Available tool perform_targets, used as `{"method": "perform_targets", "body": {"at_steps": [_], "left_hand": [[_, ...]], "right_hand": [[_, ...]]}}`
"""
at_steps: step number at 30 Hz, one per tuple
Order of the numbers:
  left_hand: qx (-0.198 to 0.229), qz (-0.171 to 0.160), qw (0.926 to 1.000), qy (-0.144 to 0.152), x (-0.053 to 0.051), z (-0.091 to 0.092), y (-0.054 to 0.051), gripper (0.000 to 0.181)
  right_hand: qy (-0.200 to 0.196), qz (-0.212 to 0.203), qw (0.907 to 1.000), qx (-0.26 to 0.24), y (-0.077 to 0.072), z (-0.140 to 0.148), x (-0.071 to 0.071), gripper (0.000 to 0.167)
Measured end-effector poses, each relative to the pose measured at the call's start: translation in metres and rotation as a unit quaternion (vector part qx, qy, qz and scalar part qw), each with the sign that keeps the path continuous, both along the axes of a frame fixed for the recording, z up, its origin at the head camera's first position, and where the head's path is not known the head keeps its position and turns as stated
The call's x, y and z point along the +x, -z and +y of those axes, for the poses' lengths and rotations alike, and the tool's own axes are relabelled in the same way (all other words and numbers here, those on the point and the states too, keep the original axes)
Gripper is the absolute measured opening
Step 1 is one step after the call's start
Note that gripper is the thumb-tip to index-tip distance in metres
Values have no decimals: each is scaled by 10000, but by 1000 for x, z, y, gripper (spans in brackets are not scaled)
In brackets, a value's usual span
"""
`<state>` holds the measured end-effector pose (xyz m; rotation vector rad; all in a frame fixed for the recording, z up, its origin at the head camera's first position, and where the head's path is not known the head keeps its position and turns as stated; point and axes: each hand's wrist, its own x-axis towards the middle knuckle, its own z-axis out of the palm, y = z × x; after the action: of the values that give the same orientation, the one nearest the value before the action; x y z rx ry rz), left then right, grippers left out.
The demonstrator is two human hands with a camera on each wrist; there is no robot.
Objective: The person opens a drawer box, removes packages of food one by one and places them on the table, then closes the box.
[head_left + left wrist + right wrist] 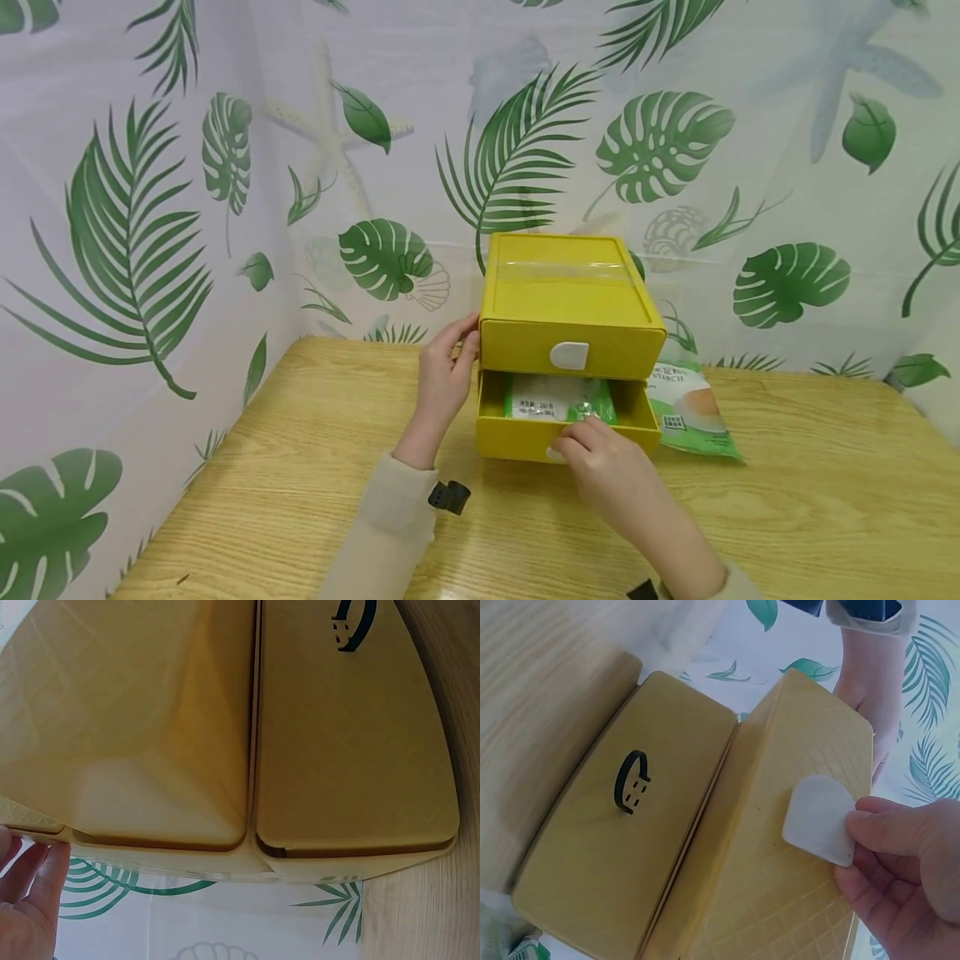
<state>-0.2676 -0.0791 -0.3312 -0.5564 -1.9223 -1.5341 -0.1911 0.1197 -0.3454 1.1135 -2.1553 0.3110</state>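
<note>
Drawer [517,440] open, its white tab [817,819] pinched by the right hand [609,467]

Beyond this narrow grip, a green-and-white packet [557,397] lies inside. Left of the grip, the left hand [444,375] rests extended fingers against the side of the yellow cabinet [562,300]. Right of the grip, a second packet [692,410] rests beside the cabinet; below, a lower drawer [592,855] bears a black handle [619,789].

I see the right hand [919,877] pinching the edge of a white tab [819,819] on a quilted yellow panel [780,892], beside another yellow panel [600,847] bearing a black loop [620,787], with a wood-grained surface [540,735] to one side and a forearm [864,675] before leaf-printed cloth [776,645].
</note>
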Motion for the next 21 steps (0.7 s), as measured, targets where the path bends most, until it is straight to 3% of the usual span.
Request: {"method": "perform_targets", "body": {"at_steps": [2,5,7,12,13,18,21], "left_hand": [[9,-36,10000,-21,7,1,-7,27],[-7,-55,10000,-61,13,2,-13,26],[-26,-45,10000,-60,9,1,-8,26],[-35,-22,10000,-8,-5,-1,5,27],[-35,-2,10000,-7,-6,-1,6,27],[14,65,10000,20,-7,-1,7,28],[13,47,10000,5,-7,0,7,28]], "right_hand": [[-71,70,9999,-18,0,0,2,7],[-180,209,9996,-69,1,0,5,37],[-224,271,9994,-69,1,0,7,49],[-224,384,9990,22,-1,0,15,53],[-194,415,9989,52,-1,-1,16,59],[-184,420,9988,167,-3,0,23,60],[-236,301,9990,251,-3,1,27,37]]}}
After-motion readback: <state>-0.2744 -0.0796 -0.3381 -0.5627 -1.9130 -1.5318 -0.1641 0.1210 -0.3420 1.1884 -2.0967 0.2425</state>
